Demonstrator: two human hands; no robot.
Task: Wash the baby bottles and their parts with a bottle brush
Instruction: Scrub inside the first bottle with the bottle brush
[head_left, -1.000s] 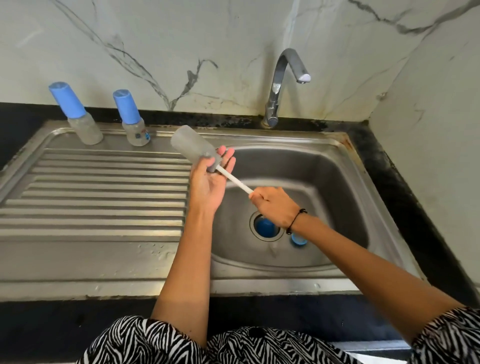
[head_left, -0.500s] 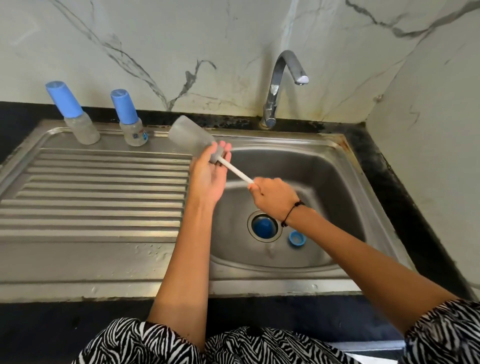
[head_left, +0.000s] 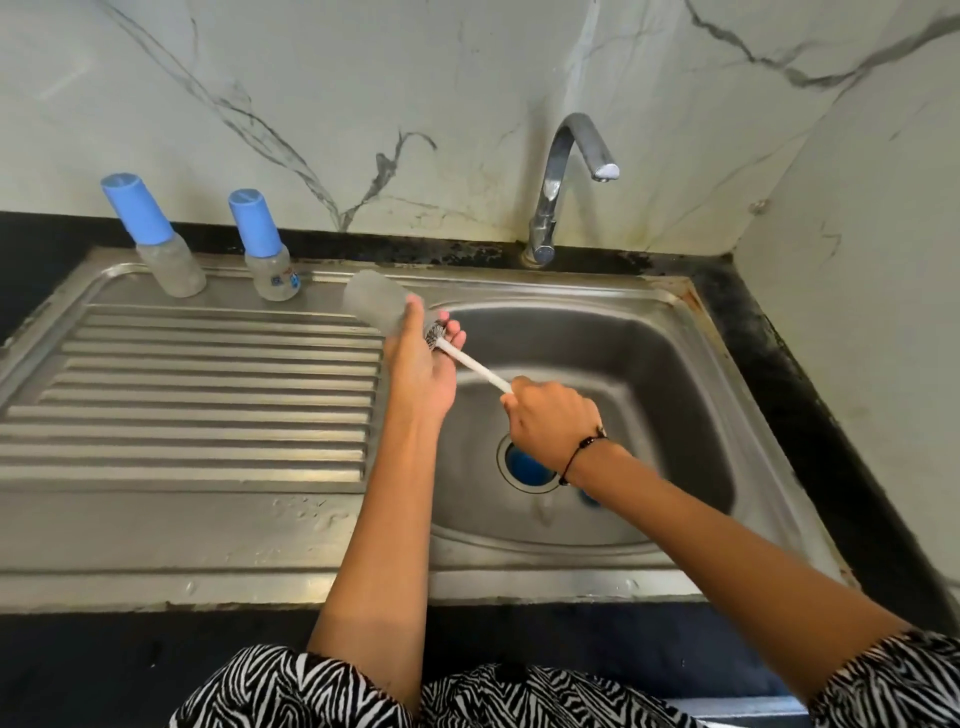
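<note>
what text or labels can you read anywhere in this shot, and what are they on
Nothing here can be read.
Right-hand capped bottle: a blue print on its clear body, too small and blurred to read.
Left-hand capped bottle: no print shows.
Bottle held in the left hand: frosted, no print shows.
Brush held by the right hand, tap, sink: no brand mark or lettering shows.

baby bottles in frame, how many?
3. Two capped ones stand at the back of the drainboard: left bottle and right bottle. An uncapped bottle is held in the left hand over the basin edge. None seen elsewhere.
</note>
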